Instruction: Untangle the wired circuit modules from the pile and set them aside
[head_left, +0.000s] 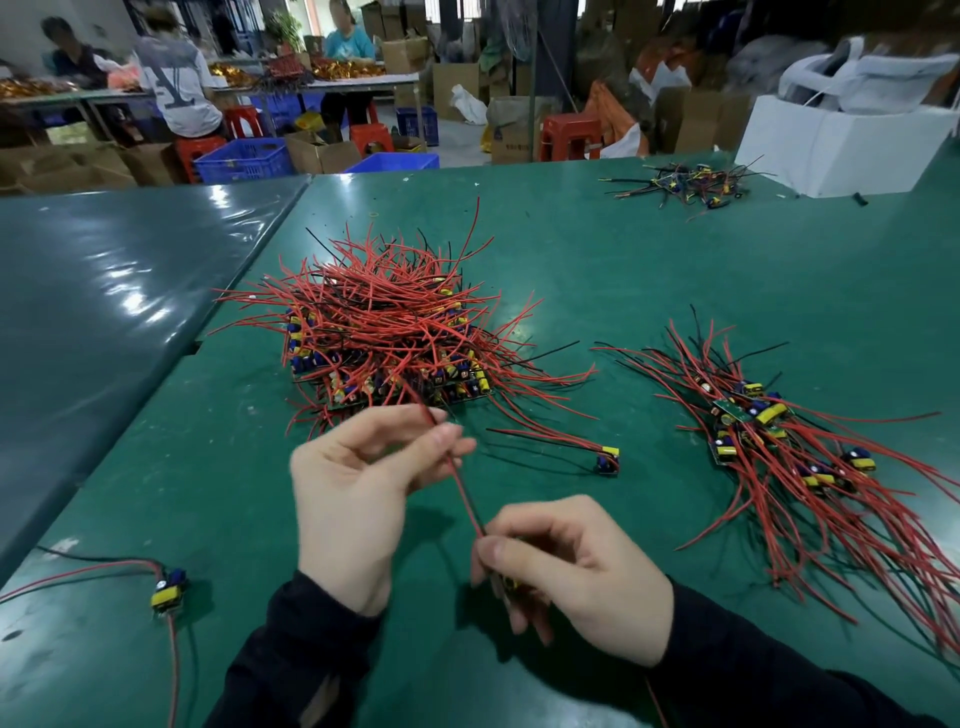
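Note:
A tangled pile of red and black wires with small circuit modules sits on the green table ahead of me. My right hand grips one module by its yellow part, low and near me. Its red and black wire pair runs up and left to my left hand, which pinches the wires between thumb and fingertips just in front of the pile. A sorted heap of modules with wires lying roughly parallel rests to the right.
One loose module lies between pile and heap; another lies at the near left. A smaller wire cluster and a white box stand at the far right. A table seam runs along the left. People work at tables beyond.

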